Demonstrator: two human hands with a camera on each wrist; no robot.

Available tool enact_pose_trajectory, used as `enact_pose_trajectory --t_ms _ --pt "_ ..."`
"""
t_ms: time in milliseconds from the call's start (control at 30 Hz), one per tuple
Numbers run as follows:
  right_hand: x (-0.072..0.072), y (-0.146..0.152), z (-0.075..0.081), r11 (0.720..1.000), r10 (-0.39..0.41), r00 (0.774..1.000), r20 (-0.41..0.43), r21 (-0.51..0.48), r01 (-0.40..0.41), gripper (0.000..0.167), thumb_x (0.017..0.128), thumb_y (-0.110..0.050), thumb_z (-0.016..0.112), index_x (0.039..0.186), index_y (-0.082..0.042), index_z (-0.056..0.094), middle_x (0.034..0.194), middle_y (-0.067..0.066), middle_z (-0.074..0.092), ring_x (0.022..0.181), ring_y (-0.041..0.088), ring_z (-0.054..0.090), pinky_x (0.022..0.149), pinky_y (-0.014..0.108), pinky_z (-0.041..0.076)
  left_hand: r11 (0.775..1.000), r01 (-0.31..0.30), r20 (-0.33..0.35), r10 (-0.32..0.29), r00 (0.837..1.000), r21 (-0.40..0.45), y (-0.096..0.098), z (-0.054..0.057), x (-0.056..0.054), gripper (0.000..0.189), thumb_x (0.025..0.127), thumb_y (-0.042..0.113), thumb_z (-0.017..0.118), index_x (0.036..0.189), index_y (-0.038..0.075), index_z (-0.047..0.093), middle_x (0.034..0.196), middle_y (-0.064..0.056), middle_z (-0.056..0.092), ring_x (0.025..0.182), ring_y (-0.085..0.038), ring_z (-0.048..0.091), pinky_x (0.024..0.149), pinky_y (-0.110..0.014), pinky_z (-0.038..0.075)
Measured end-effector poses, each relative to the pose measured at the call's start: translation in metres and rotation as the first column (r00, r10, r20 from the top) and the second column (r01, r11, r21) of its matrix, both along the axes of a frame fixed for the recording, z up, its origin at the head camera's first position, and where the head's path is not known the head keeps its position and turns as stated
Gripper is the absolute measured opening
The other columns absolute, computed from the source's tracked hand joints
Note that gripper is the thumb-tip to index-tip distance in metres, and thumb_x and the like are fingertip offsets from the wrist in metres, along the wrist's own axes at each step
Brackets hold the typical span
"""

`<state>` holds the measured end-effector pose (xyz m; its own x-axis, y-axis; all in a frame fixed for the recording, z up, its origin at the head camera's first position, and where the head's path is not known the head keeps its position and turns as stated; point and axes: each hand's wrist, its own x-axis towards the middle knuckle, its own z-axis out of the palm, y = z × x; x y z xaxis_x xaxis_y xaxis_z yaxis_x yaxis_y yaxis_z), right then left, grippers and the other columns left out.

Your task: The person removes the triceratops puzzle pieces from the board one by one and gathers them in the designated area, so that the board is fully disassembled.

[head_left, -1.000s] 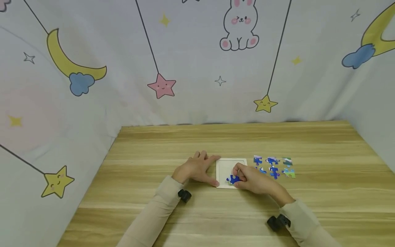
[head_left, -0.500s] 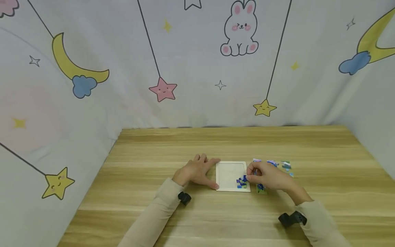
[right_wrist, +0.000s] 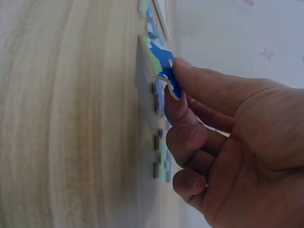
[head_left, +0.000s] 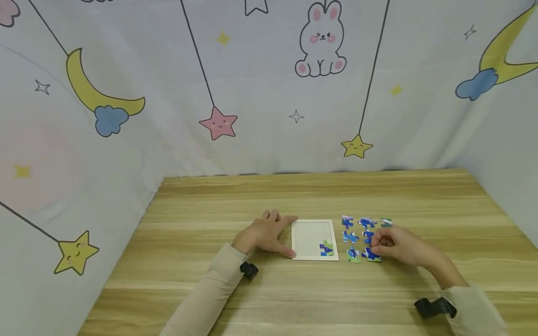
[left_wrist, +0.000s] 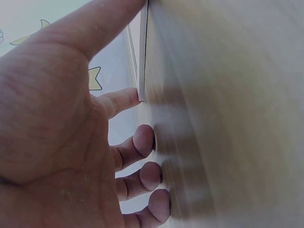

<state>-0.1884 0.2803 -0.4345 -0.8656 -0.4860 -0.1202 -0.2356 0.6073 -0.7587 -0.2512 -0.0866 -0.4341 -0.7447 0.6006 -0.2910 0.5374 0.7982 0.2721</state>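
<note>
My left hand (head_left: 265,233) spreads along the left side of a square white puzzle tray (head_left: 293,240), thumb and index finger touching its corners. In the left wrist view, the other fingers (left_wrist: 144,139) rest on the table beside the tray edge (left_wrist: 142,71). A blue and green jigsaw piece (head_left: 326,248) lies inside the tray's near right corner. To the right, my right hand (head_left: 401,245) pinches another jigsaw piece (right_wrist: 163,59) between thumb and index finger. That piece, blue with green and white, is tilted, with one edge lifted, in the right wrist view.
Several loose jigsaw pieces (head_left: 350,237) lie in rows right of the tray, some partly hidden by my right hand. The wooden table (head_left: 235,196) ends at the back against a white curtain (head_left: 260,149) printed with stars, moons and a rabbit.
My right hand has let go of a piece in the tray's near right corner. It has moved right to the loose pieces and now pinches another. The left hand stays at the tray.
</note>
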Motion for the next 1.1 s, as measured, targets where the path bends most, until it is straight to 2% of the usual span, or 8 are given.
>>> enact_pose_trajectory --t_ms 300,567,933,1100 --pt "0.003 0.003 -0.008 1.000 -0.006 0.998 -0.068 0.029 0.008 0.010 0.093 -0.009 0.072 0.089 -0.006 0.063 0.081 -0.002 0.059 0.072 0.004 0.052 0.063 0.024 0.046 1.000 0.003 -0.012 -0.003 1.000 -0.011 0.001 0.000 0.002 0.098 0.078 0.068 0.073 0.158 0.031 0.030 0.111 -0.003 0.039 0.096 -0.020 0.034 0.072 -0.032 0.033" --pt "0.000 -0.004 -0.002 0.995 -0.014 0.993 -0.121 0.093 0.025 0.012 0.092 -0.011 0.072 0.089 -0.011 0.061 0.078 -0.004 0.055 0.069 0.006 0.048 0.060 0.025 0.042 1.000 0.004 -0.012 -0.005 1.000 -0.019 0.000 0.000 0.001 0.097 0.079 0.067 0.073 0.158 0.030 0.030 0.110 -0.003 0.038 0.095 -0.020 0.033 0.072 -0.032 0.033" --pt "-0.015 -0.057 0.000 0.994 0.089 0.990 -0.113 0.079 -0.081 0.013 0.091 -0.014 0.074 0.093 -0.011 0.062 0.080 -0.006 0.055 0.070 0.008 0.049 0.061 0.025 0.043 1.000 0.008 -0.019 -0.008 1.000 -0.014 -0.002 0.001 0.001 0.097 0.080 0.067 0.072 0.158 0.029 0.030 0.117 -0.006 0.041 0.099 -0.021 0.036 0.074 -0.034 0.035" --pt "-0.018 -0.083 -0.002 0.990 0.121 0.990 -0.073 0.082 -0.115 0.024 0.089 -0.015 0.077 0.105 -0.007 0.061 0.075 -0.005 0.052 0.065 0.008 0.047 0.061 0.026 0.041 1.000 0.007 -0.020 -0.007 1.000 -0.010 -0.002 0.001 0.002 0.097 0.079 0.067 0.073 0.158 0.029 0.030 0.116 -0.005 0.041 0.100 -0.020 0.036 0.075 -0.033 0.036"
